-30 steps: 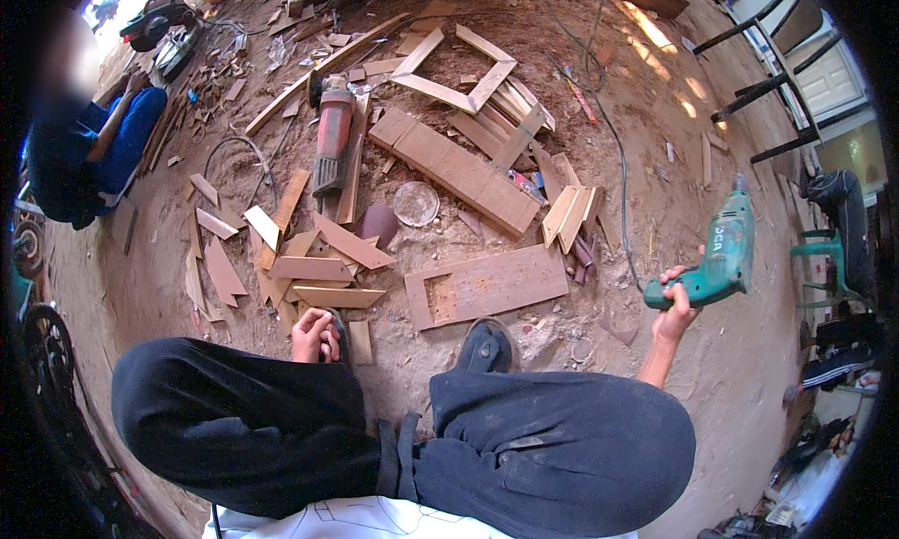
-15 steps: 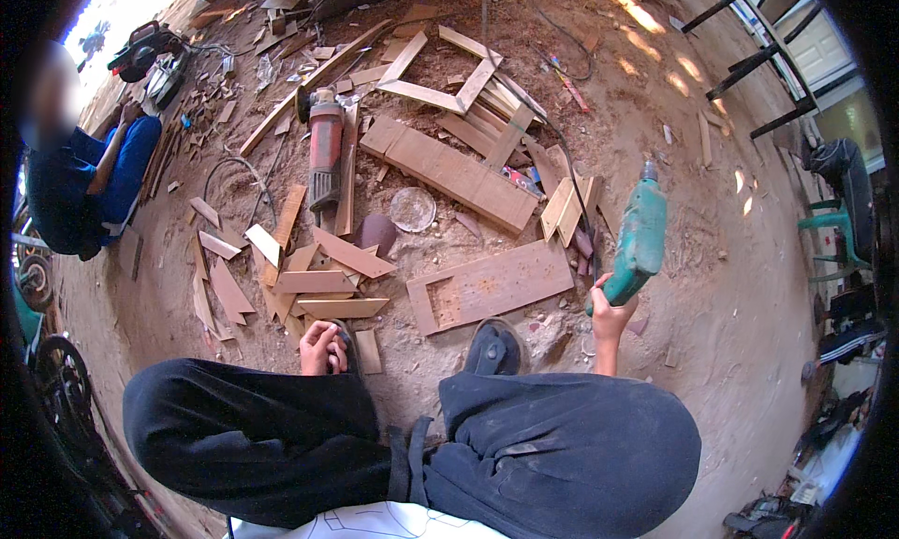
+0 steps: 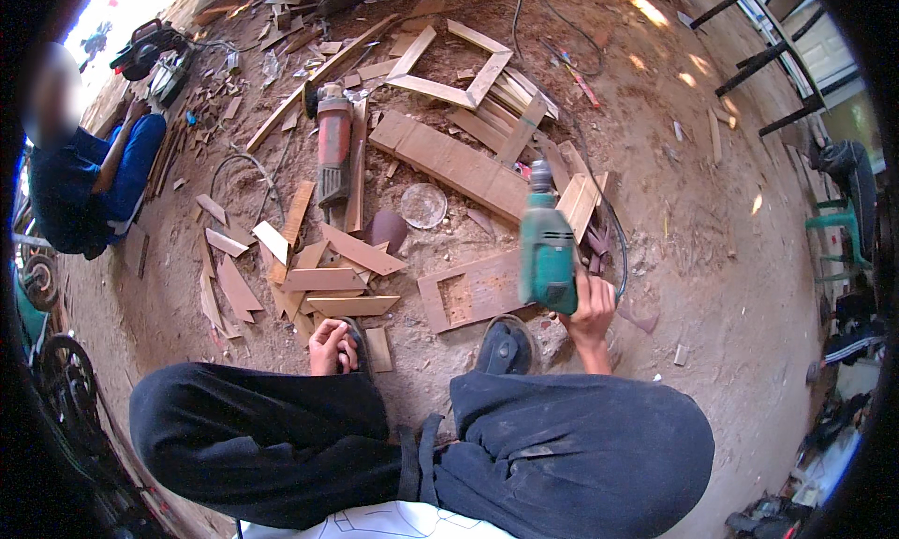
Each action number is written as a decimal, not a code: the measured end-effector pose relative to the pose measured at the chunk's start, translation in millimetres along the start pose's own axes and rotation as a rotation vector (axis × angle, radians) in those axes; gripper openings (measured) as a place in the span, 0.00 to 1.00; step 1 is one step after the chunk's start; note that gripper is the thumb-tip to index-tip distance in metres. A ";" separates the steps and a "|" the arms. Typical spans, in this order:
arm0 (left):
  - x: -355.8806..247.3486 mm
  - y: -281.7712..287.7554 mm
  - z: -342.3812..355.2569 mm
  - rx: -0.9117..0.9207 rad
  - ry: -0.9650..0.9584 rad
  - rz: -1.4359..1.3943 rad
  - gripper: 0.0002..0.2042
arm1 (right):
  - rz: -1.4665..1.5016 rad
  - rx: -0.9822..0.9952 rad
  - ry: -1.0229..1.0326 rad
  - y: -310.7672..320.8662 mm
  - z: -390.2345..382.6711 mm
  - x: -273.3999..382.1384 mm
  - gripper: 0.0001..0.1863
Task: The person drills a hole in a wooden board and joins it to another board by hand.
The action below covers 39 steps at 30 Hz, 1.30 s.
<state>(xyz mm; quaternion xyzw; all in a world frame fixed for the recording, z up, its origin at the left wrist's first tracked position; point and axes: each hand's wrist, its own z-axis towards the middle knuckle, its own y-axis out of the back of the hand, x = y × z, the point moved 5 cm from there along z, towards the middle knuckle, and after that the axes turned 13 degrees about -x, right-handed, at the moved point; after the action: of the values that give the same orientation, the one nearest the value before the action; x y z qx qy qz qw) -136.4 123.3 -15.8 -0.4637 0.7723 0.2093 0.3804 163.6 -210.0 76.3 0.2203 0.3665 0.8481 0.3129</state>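
My right hand (image 3: 592,311) is wrapped round the handle of a green power drill (image 3: 547,249). Its chuck points away from me, above the right end of a flat wooden board (image 3: 468,300) with a rectangular recess. By my left foot my left hand (image 3: 333,346) is closed, its fingers curled together; what they hold, if anything, is too small to make out. Just beyond that hand lies a loose pile of angle-cut wood pieces (image 3: 323,280). A red angle grinder (image 3: 333,150) rests on the ground past the pile, beside a long wood strip (image 3: 358,164).
A thick plank (image 3: 449,169) and a mitred wooden frame (image 3: 473,97) lie farther off. A round clear lid (image 3: 424,206) sits near a brown cylinder (image 3: 386,230). The drill's cord (image 3: 623,230) loops at right. Another person (image 3: 94,174) sits at far left, near a chop saw (image 3: 150,57).
My right hand has swung the drill leftward, from the bare ground at right to over the recessed board's right end. My left hand stays closed in nearly the same place.
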 end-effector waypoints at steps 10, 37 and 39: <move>-0.8 -2.4 -3.3 0.025 -0.010 -0.011 0.08 | 0.050 0.155 0.213 -19.0 -16.6 27.9 0.19; -5.3 -4.5 -10.3 0.040 -0.025 -0.036 0.07 | 0.109 0.238 0.092 -31.0 -22.0 -19.5 0.29; -5.6 -11.3 -11.8 0.048 -0.036 -0.025 0.07 | 0.076 0.296 0.095 -26.3 -15.6 -20.7 0.33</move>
<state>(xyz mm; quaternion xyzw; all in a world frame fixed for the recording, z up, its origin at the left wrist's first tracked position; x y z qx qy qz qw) -129.6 113.0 -3.8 -0.4602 0.7643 0.1942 0.4078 178.5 -217.8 43.4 0.2374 0.4935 0.8053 0.2270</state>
